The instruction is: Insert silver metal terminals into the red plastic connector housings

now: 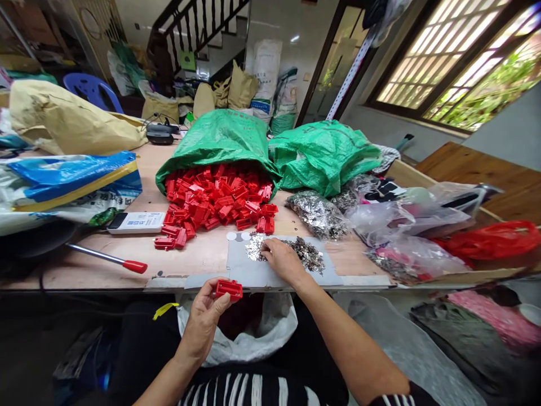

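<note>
My left hand (202, 318) is closed around the ends of a small red plastic case (229, 289), an open rectangular shell with its hollow side in view, held just in front of the table edge. At the table, my right hand (282, 259) has its fingertips pinched together at a heap of small shiny metal pieces (310, 255); whether a piece is between them is hidden. The metal heap spreads over a grey mat (244, 275). Behind the mat, many similar red cases (215, 203) spill out of a green woven sack (228, 132).
Below the table edge hangs an open white bag (270, 341). Another green sack (321, 155) and a clear bag of metal pieces (318, 214) lie right of the red pile. At left are a white box (137, 221) and a red-tipped lever (134, 265).
</note>
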Motion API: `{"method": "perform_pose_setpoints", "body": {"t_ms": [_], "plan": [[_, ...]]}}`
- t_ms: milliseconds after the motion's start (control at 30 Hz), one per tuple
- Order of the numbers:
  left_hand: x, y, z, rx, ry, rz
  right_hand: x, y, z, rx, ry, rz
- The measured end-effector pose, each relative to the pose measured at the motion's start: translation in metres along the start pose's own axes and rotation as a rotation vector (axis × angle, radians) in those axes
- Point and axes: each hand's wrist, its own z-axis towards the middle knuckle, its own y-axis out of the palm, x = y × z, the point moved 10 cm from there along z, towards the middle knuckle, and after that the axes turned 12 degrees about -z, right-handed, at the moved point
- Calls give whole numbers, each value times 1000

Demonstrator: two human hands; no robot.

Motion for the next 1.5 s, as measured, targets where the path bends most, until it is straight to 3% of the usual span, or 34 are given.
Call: {"method": "perform_pose_setpoints", "body": {"t_ms": [467, 800, 1033, 1200, 1500], "plan": [[2, 4, -3, 22, -8, -11, -4, -3, -3, 0, -2, 70], [0, 16, 1, -3, -69, -117, 0, -1, -8, 23, -74, 706], [0, 22, 5, -23, -66, -130, -23, -25, -34, 151, -149, 673], [1, 25, 7, -26, -53, -111, -52, -22, -54, 41, -199, 893], [7, 32, 9, -67, -26, -99, -65, -32, -66, 76, -334, 833]]}}
